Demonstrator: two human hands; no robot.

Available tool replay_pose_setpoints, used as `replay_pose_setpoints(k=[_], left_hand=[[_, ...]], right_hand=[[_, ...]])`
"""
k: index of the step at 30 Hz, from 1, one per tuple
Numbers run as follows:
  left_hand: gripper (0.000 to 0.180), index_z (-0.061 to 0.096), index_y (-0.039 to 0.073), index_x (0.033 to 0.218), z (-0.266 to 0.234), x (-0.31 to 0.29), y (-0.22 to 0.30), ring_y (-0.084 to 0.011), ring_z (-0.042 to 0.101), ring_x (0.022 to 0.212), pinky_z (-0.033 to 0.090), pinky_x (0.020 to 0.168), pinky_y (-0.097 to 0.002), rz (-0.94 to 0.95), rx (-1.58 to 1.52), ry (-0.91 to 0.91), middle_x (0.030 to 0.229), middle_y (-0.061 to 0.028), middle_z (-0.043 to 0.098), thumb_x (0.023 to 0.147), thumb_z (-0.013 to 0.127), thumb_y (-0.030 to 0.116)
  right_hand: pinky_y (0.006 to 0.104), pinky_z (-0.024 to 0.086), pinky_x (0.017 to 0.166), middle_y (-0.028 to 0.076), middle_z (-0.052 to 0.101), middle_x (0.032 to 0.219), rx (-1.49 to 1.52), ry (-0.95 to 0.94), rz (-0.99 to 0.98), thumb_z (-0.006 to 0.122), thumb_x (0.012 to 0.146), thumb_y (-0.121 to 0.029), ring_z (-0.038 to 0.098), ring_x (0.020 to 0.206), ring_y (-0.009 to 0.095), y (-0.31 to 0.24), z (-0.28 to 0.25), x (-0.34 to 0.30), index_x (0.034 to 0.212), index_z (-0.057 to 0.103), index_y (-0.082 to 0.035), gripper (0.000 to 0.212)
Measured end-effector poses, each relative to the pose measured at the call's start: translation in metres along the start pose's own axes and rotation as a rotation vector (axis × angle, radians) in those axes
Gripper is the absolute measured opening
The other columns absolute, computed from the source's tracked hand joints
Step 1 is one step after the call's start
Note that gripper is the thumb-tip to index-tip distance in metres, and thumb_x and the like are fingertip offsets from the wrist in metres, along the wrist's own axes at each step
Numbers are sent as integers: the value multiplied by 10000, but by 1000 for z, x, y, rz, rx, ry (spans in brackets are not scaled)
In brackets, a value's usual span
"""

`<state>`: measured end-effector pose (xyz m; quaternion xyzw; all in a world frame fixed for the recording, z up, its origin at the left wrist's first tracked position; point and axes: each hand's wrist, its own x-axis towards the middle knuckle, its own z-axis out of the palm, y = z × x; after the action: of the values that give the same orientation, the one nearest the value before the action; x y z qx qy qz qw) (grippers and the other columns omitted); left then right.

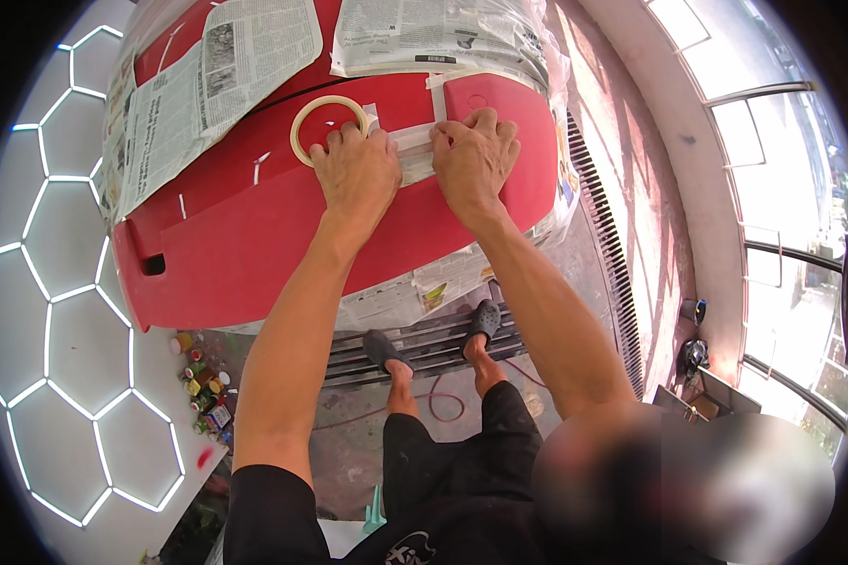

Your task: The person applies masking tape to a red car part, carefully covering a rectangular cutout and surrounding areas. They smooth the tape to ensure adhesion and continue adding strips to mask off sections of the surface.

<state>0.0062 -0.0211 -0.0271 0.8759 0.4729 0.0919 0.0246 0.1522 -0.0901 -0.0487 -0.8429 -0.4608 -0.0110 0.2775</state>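
The strip of masking tape (pixel 413 153) lies on the red panel (pixel 254 250), right in the gap between the person's two hands. The left hand (pixel 356 174) covers its left end and the right hand (pixel 478 162) its right end, so only the middle shows. Its long axis runs crosswise, from one hand to the other, the right end tipping slightly away from the person. A shorter tape piece (pixel 436 99) meets that side near the right hand's fingertips and points away from the body, toward the newspaper (pixel 443 42).

The pale tape roll (pixel 300 127) sits just beyond the left hand, to its left, touching the fingers; being round it has no long axis, and its opening faces upward. The left hand is bent, fingers curled down over the roll's near right rim; I can't tell whether they grip it or merely rest there. The right hand is curled too, thumb and forefinger close together at the tape, though whether they pinch it or press it flat is hidden from me.
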Motion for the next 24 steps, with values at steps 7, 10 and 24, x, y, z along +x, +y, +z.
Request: replay_pose_setpoints(k=[7,10,24], left_hand=[[315,816,71,1065,5,5,1,-375,692,1087,462,901,-582,9,19,-34,1096,-181,728,1072,641,333],[314,814,72,1060,6,5,1,-374,693,1088,463,898,-583,9,30,-36,1096,-180,729,1074,639,333],[311,827,76,1074,2,7,0,-358,698,1092,462,896,-566,32,61,-49,1107,-169,734,1044,712,363]], right_hand=[[467,406,1003,15,630,1141,-45,-14,22,812,956,-327,522,1152,295,4,3,-3,1047,908,-217,172],[466,399,996,14,626,1127,-16,0,10,813,948,-315,519,1144,294,5,5,-4,1012,901,-207,153],[482,405,1033,64,623,1247,-7,131,94,783,953,-212,526,1188,325,-5,7,-4,1152,838,-131,222]])
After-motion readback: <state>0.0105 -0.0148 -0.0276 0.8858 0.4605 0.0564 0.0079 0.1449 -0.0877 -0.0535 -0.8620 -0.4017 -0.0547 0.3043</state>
